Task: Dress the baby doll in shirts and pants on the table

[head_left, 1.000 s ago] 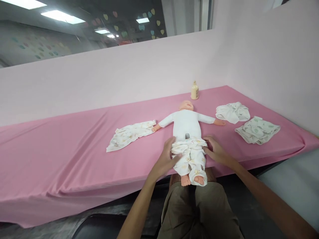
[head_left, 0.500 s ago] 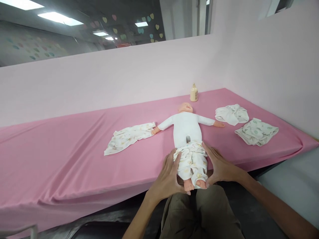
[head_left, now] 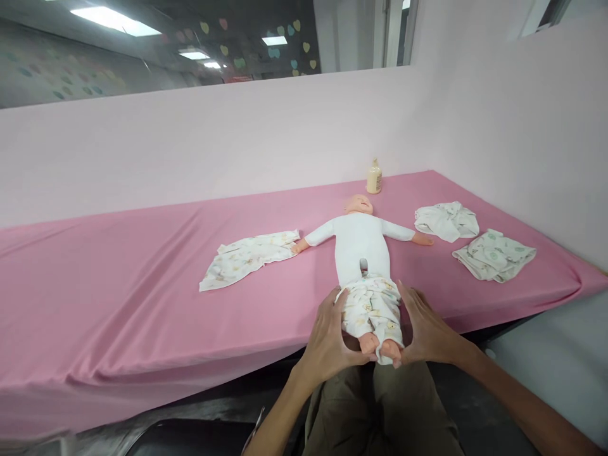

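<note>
A baby doll [head_left: 360, 244] in a white top lies on its back on the pink-covered table [head_left: 142, 278], arms spread, feet over the front edge. Patterned white trousers [head_left: 370, 307] cover its legs. My left hand [head_left: 330, 339] presses against the left side of the trousered legs, thumb under the feet. My right hand [head_left: 427, 329] cups the right side of the legs near the feet. Both hands are curved around the doll's lower legs.
A patterned cloth [head_left: 247, 256] lies left of the doll's hand. Two crumpled garments [head_left: 446, 220] [head_left: 494, 254] lie at the right. A small cream bottle [head_left: 374, 177] stands behind the doll's head by the pink wall. My lap is below the table edge.
My hands slid from the doll's waist down along the trousers to its lower legs and feet. The trousers now lie smoother over the legs.
</note>
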The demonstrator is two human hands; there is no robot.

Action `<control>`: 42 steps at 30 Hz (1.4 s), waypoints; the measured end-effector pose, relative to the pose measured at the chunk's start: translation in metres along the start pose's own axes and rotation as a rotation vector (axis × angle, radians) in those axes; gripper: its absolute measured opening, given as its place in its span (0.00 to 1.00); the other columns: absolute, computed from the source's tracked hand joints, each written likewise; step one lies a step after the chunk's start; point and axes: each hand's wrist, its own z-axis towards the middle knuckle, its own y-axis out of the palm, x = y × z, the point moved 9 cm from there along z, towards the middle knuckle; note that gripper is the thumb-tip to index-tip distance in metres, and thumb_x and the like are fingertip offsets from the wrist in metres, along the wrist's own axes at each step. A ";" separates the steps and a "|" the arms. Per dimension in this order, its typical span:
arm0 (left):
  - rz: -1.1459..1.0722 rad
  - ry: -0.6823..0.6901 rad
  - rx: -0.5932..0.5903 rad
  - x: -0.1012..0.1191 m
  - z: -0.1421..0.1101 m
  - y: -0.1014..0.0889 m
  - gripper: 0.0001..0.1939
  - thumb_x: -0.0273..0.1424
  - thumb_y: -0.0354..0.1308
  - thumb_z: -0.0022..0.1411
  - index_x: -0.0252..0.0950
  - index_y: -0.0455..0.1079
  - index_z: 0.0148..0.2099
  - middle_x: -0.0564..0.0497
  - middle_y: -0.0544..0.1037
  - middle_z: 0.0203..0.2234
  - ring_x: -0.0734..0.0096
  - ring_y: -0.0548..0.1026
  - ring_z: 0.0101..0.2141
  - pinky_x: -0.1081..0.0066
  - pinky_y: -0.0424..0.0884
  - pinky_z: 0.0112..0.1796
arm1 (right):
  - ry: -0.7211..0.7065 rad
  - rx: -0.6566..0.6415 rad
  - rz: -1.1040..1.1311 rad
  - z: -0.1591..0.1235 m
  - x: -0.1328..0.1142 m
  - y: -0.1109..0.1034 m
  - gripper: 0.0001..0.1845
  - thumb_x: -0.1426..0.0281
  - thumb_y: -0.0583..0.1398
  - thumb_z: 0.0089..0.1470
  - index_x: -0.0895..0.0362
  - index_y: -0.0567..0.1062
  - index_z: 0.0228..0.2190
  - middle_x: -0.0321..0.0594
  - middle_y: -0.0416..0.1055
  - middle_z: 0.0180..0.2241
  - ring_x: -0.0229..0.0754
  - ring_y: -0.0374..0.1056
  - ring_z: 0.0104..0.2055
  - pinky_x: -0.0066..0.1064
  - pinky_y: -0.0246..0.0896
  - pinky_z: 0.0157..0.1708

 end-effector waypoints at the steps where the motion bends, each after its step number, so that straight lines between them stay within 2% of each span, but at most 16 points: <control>1: -0.005 -0.002 0.014 0.000 0.000 0.000 0.65 0.46 0.73 0.39 0.44 0.37 0.70 0.36 0.48 0.66 0.42 0.51 0.65 0.45 0.60 0.58 | 0.002 0.000 0.015 -0.001 -0.002 -0.001 0.82 0.47 0.71 0.27 0.53 0.26 0.67 0.57 0.50 0.61 0.68 0.46 0.64 0.59 0.50 0.58; 4: -0.030 -0.007 0.058 0.000 0.001 -0.002 0.63 0.46 0.73 0.39 0.42 0.41 0.69 0.36 0.52 0.65 0.43 0.55 0.63 0.47 0.63 0.57 | 0.004 0.015 0.049 -0.003 -0.005 -0.005 0.80 0.50 0.72 0.27 0.52 0.28 0.67 0.57 0.51 0.61 0.68 0.47 0.63 0.59 0.51 0.58; 9: -0.088 -0.017 0.117 0.009 0.001 -0.011 0.55 0.47 0.71 0.41 0.42 0.49 0.67 0.38 0.59 0.61 0.44 0.60 0.60 0.48 0.64 0.56 | 0.062 0.023 0.177 -0.007 -0.002 -0.005 0.77 0.52 0.73 0.28 0.51 0.33 0.67 0.56 0.46 0.65 0.66 0.44 0.66 0.58 0.49 0.60; 14: -0.165 -0.098 0.115 0.014 -0.002 -0.018 0.51 0.46 0.71 0.42 0.43 0.53 0.65 0.41 0.65 0.56 0.46 0.65 0.55 0.51 0.68 0.53 | 0.173 0.023 0.391 -0.018 -0.002 0.000 0.68 0.56 0.71 0.36 0.51 0.37 0.67 0.54 0.44 0.67 0.60 0.44 0.68 0.55 0.46 0.64; 18: -0.265 -0.205 0.105 0.011 -0.005 -0.016 0.50 0.43 0.73 0.40 0.44 0.56 0.64 0.42 0.67 0.56 0.47 0.67 0.54 0.51 0.68 0.52 | 0.197 0.024 0.542 -0.022 -0.012 0.000 0.55 0.58 0.70 0.40 0.54 0.50 0.63 0.54 0.53 0.64 0.58 0.52 0.65 0.52 0.53 0.61; 23: -0.333 -0.358 0.059 0.004 -0.009 -0.008 0.48 0.38 0.72 0.43 0.42 0.54 0.64 0.42 0.68 0.56 0.51 0.70 0.53 0.53 0.68 0.52 | 0.226 0.023 0.710 -0.023 -0.024 0.002 0.41 0.59 0.68 0.43 0.56 0.60 0.56 0.51 0.69 0.53 0.54 0.67 0.54 0.45 0.65 0.53; 28: -0.371 -0.448 0.076 0.005 -0.016 -0.006 0.36 0.36 0.70 0.45 0.40 0.61 0.55 0.47 0.75 0.48 0.58 0.75 0.46 0.60 0.72 0.46 | 0.264 0.030 0.675 -0.027 -0.028 0.005 0.27 0.63 0.65 0.47 0.57 0.67 0.48 0.45 0.74 0.44 0.50 0.70 0.47 0.41 0.68 0.48; 32: -0.367 -0.479 0.089 0.007 -0.020 -0.006 0.29 0.35 0.68 0.47 0.40 0.63 0.50 0.50 0.78 0.41 0.62 0.76 0.40 0.65 0.74 0.39 | 0.309 0.007 0.730 -0.030 -0.036 0.007 0.24 0.64 0.64 0.49 0.57 0.69 0.48 0.43 0.75 0.43 0.49 0.71 0.45 0.38 0.68 0.45; 36: -0.305 -0.439 0.082 0.010 -0.023 -0.007 0.24 0.37 0.66 0.50 0.40 0.66 0.48 0.51 0.78 0.38 0.62 0.76 0.37 0.64 0.73 0.38 | 0.273 0.024 0.699 -0.030 -0.043 0.003 0.21 0.64 0.63 0.50 0.58 0.70 0.45 0.43 0.75 0.41 0.49 0.71 0.44 0.38 0.69 0.43; 39: -0.214 -0.284 0.082 0.021 -0.021 -0.010 0.20 0.39 0.63 0.56 0.40 0.68 0.50 0.48 0.78 0.40 0.59 0.75 0.40 0.62 0.72 0.40 | 0.229 0.054 0.562 -0.030 -0.045 -0.003 0.17 0.62 0.61 0.52 0.58 0.71 0.42 0.42 0.74 0.38 0.48 0.70 0.40 0.37 0.68 0.40; 42: -0.089 -0.099 0.134 0.032 -0.021 -0.015 0.18 0.40 0.59 0.61 0.40 0.69 0.51 0.46 0.76 0.39 0.59 0.73 0.41 0.61 0.70 0.41 | 0.130 0.072 0.456 -0.031 -0.050 -0.010 0.17 0.61 0.60 0.54 0.56 0.71 0.44 0.42 0.72 0.40 0.47 0.68 0.42 0.37 0.67 0.41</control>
